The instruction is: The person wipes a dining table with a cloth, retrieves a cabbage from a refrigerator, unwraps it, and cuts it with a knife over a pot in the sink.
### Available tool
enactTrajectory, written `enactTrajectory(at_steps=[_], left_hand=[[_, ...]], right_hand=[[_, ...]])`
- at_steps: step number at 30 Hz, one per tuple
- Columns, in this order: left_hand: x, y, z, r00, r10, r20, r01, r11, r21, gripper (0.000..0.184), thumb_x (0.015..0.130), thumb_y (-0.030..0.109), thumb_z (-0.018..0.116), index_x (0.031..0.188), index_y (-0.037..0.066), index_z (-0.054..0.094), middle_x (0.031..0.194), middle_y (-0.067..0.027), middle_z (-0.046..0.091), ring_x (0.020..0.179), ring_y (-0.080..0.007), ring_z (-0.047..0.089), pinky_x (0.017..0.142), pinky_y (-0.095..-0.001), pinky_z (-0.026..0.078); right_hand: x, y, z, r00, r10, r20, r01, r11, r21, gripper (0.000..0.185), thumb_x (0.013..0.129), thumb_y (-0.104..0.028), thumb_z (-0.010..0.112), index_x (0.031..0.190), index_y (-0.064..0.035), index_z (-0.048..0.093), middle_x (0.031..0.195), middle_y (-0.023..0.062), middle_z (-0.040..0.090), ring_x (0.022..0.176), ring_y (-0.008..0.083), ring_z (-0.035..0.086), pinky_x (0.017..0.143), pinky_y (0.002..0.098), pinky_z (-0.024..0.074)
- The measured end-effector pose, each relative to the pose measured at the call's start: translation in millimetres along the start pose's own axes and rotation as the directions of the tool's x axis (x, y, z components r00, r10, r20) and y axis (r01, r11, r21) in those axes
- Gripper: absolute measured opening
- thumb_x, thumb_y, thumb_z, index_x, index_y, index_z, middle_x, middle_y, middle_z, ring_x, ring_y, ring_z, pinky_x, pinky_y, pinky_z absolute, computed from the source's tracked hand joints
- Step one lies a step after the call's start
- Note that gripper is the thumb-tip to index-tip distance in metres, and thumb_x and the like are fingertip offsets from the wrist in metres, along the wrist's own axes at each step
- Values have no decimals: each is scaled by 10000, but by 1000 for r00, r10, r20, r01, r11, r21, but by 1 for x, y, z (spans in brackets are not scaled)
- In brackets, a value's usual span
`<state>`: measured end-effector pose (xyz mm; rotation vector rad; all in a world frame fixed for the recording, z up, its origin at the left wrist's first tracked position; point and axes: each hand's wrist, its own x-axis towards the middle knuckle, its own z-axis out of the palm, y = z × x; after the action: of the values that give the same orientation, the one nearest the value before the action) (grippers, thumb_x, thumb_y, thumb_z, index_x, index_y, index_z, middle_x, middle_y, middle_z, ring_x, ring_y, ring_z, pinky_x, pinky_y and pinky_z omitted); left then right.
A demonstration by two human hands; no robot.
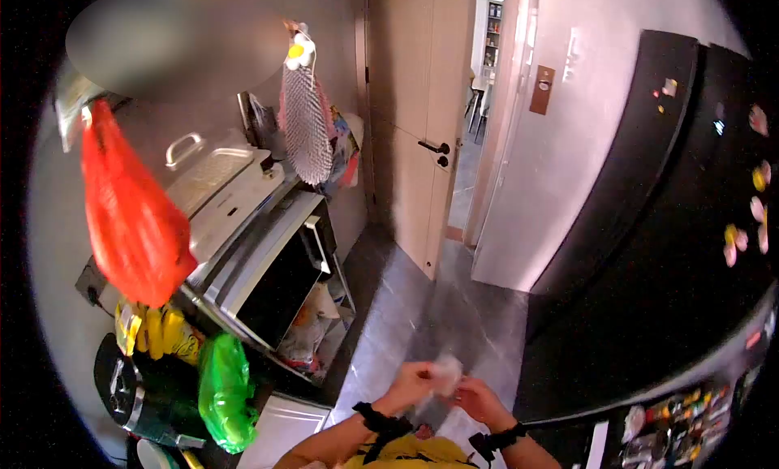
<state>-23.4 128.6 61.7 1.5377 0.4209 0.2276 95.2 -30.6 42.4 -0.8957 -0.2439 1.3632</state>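
Note:
At the bottom centre, my left hand (412, 383) has its fingers closed on a small, pale, see-through item (445, 375) that looks like thin plastic. My right hand (480, 400) is at the item's right side, its fingers curled and closed at its edge. Blur hides the item's exact shape. Both wrists have dark bands. Below the hands is a yellow garment front with a white patch beside it.
On the left hang a red bag (134, 217) and a green bag (225, 392), near an oven-like appliance (280, 286) on a shelf. A wooden door (418, 79) stands ajar ahead. A black fridge (641, 201) fills the right; bottles crowd the lower right.

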Motion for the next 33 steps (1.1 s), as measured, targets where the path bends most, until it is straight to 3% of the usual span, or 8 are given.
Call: enactTrajectory(at_steps=[9, 11, 14, 16, 24, 25, 27, 33], left_hand=[[258, 76, -149, 826, 303, -475, -292, 951, 99, 510, 688, 30, 791, 978, 94, 377, 715, 28, 485, 597, -57, 471, 550, -208, 419], [328, 101, -201, 581, 557, -593, -537, 810, 234, 400, 671, -18, 781, 867, 79, 446, 735, 30, 488, 643, -55, 464, 562, -193, 402], [396, 172, -272, 312, 712, -629, -537, 678, 501, 269, 660, -154, 597, 817, 50, 522, 808, -14, 530, 686, -86, 481, 586, -223, 402], [439, 204, -317, 111, 844, -525, -397, 522, 755, 240, 649, -166, 534, 753, 49, 556, 786, -40, 478, 647, -138, 459, 557, -244, 373], [511, 225, -495, 62, 872, -485, 324, 442, 837, 131, 702, -69, 526, 771, 1, 612, 875, -140, 567, 820, -303, 564, 691, -353, 457], [505, 217, -522, 12, 916, -402, 461, 352, 815, 63, 738, -37, 552, 758, -18, 609, 834, -124, 573, 776, -255, 571, 657, -350, 460], [488, 209, -557, -26, 593, -805, 443, 729, 522, 83, 776, 44, 564, 823, 37, 631, 896, -136, 604, 855, -291, 588, 771, -342, 451], [446, 150, -655, 29, 449, -893, 911, 355, 209, 158, 862, 149, 546, 896, 15, 623, 916, -120, 622, 864, -255, 591, 734, -330, 466]], right_hand=[[224, -157, -36, 951, -306, -34, 246, 822, -513, 579, 867, -140, 643, 1365, -101, 350, 1174, 115, 570, 903, 224, 626, 756, 342, 522], [266, -195, -50, 938, -303, -166, 200, 868, -454, 543, 862, -141, 649, 1331, -83, 382, 1123, 120, 596, 869, 223, 634, 737, 336, 527], [316, -240, -84, 899, -301, -318, 165, 906, -389, 477, 864, -152, 636, 1278, -56, 418, 1047, 133, 625, 825, 224, 641, 718, 331, 527], [337, -274, -97, 881, -341, -327, 178, 881, -438, 430, 873, -137, 600, 1253, -33, 426, 1015, 148, 631, 811, 235, 641, 718, 338, 523], [464, -390, -178, 836, -356, -418, 121, 863, -491, 397, 869, -152, 589, 1212, -24, 436, 981, 140, 626, 783, 223, 639, 672, 325, 527], [487, -401, -194, 838, -364, -406, 130, 857, -499, 397, 872, -164, 597, 1212, -35, 437, 976, 135, 626, 781, 223, 639, 669, 330, 529], [539, -425, -217, 878, -334, -344, 168, 886, -432, 437, 843, -126, 583, 1238, -48, 414, 1001, 134, 603, 782, 220, 630, 660, 309, 520], [656, -490, -208, 879, -477, 19, 343, 605, -718, 547, 828, -63, 604, 1313, -66, 353, 1050, 116, 579, 819, 191, 597, 698, 307, 509]])
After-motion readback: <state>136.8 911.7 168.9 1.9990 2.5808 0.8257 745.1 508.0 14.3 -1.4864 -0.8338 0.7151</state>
